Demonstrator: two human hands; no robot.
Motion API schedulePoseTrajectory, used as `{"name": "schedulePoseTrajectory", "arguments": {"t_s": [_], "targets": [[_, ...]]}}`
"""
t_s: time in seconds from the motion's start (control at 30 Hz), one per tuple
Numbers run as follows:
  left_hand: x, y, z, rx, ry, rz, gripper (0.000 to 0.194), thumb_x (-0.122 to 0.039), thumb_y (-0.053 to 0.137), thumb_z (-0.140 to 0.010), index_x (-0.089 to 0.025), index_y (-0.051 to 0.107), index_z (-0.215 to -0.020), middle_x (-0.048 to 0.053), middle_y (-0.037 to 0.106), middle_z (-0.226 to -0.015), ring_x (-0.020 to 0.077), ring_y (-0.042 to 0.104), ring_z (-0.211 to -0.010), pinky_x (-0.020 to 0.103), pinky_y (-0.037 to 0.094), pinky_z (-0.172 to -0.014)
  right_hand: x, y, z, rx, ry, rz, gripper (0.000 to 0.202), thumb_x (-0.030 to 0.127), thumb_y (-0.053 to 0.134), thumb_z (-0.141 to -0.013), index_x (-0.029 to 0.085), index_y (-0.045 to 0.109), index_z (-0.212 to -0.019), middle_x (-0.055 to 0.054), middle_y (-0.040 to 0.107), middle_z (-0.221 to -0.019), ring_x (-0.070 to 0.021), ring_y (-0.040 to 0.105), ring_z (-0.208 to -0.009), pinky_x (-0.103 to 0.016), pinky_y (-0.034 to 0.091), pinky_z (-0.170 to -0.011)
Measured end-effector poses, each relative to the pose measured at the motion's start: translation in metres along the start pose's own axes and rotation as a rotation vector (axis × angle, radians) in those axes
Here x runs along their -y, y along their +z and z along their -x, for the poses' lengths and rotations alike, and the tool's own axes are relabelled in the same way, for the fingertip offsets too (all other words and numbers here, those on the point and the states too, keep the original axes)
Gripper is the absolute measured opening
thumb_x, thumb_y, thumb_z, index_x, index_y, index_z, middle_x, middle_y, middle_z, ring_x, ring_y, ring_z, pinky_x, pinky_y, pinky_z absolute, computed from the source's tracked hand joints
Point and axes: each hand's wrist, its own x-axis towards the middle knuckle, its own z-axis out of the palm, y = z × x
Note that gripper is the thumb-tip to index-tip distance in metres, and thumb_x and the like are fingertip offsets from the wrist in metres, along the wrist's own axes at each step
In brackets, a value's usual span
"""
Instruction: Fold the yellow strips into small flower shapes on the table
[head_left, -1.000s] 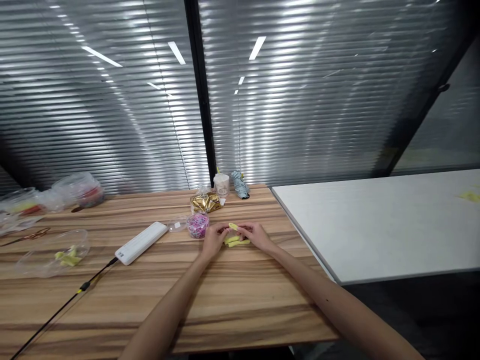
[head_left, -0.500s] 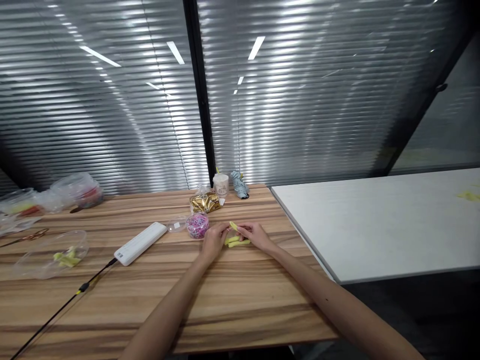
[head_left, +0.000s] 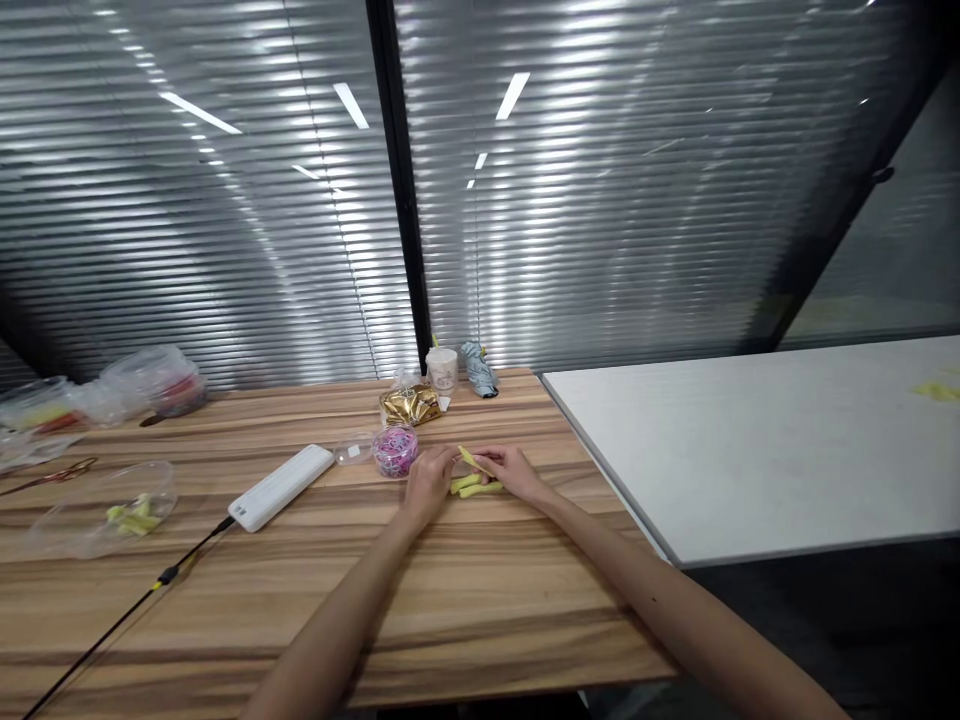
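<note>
My right hand (head_left: 513, 470) pinches a thin yellow strip (head_left: 466, 457), which slants up to the left from the fingertips. My left hand (head_left: 429, 482) is closed just left of the strip, fingertips pressed together near its edge. Whatever those fingers hold is too small to make out. Beneath both hands, on the wooden table (head_left: 495, 580), lie yellow rolled pieces (head_left: 477, 488), partly covered by my fingers. A round clear tub of pink and purple little bands (head_left: 395, 452) stands beside my left hand, with its clear lid (head_left: 354, 449) to the left.
Behind the tub are a gold foil packet (head_left: 410, 405), a white cup (head_left: 442, 370) and a blue-grey bundle (head_left: 479, 370). Leftward lie a white power bank (head_left: 281, 487) with a black cable, a clear tray (head_left: 71, 520) holding yellow scraps (head_left: 135, 515), and scissors (head_left: 56, 476). A white table (head_left: 750, 450) adjoins at right.
The yellow strip has tilted slightly between my fingers and looks thinner. The rolled pieces under my hands show a little differently. Both arms stay nearly in place.
</note>
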Motion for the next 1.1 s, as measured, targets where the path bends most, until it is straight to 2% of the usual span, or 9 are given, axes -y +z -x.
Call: {"name": "schedulePoseTrajectory", "arguments": {"t_s": [0.2,0.4,0.57,0.73,1.1], "targets": [[0.001,0.001,-0.002,-0.031,-0.047,0.084,0.024,-0.012,0.041,-0.079,-0.017,0.063,-0.089,0.007,0.064,-0.085,0.0170,0.056,-0.079,0.027,0.040,-0.072,0.000,0.000,0.000,-0.035,0.006,0.002,0.035,0.042,0.052,-0.073,0.013,0.065,-0.087,-0.002,0.060,-0.062,-0.0104,0.048,-0.048,-0.022,0.040,-0.050],[0.004,0.000,-0.005,-0.013,-0.102,0.264,0.020,-0.016,0.044,-0.078,-0.014,0.064,-0.084,0.006,0.064,-0.074,0.0146,0.055,-0.066,0.025,0.041,-0.065,-0.002,0.001,-0.002,-0.080,0.020,0.003,0.034,0.039,0.052,-0.073,0.012,0.064,-0.089,-0.001,0.059,-0.059,-0.0098,0.046,-0.047,-0.022,0.038,-0.048],[0.005,-0.001,-0.006,0.005,-0.121,0.385,0.021,-0.018,0.044,-0.078,-0.013,0.064,-0.083,0.006,0.065,-0.078,0.0150,0.055,-0.069,0.025,0.042,-0.066,-0.003,0.001,-0.003,-0.106,0.034,0.021,0.033,0.039,0.052,-0.073,0.012,0.064,-0.087,-0.002,0.061,-0.061,-0.0103,0.047,-0.048,-0.023,0.039,-0.049],[0.007,0.000,-0.007,0.047,-0.123,0.431,0.022,-0.019,0.043,-0.078,-0.013,0.063,-0.083,0.006,0.064,-0.079,0.0156,0.056,-0.072,0.025,0.042,-0.067,-0.002,0.001,-0.003,-0.115,0.031,0.025,0.032,0.037,0.052,-0.072,0.011,0.064,-0.086,-0.004,0.063,-0.069,-0.0093,0.046,-0.048,-0.022,0.040,-0.048],[0.013,0.005,-0.006,0.049,-0.173,0.464,0.023,-0.023,0.042,-0.079,-0.012,0.062,-0.087,0.006,0.063,-0.079,0.0146,0.055,-0.068,0.025,0.044,-0.064,-0.004,0.000,-0.003,-0.125,0.037,0.004,0.033,0.038,0.052,-0.072,0.011,0.064,-0.088,-0.003,0.060,-0.063,-0.0095,0.046,-0.047,-0.022,0.039,-0.048]]}}
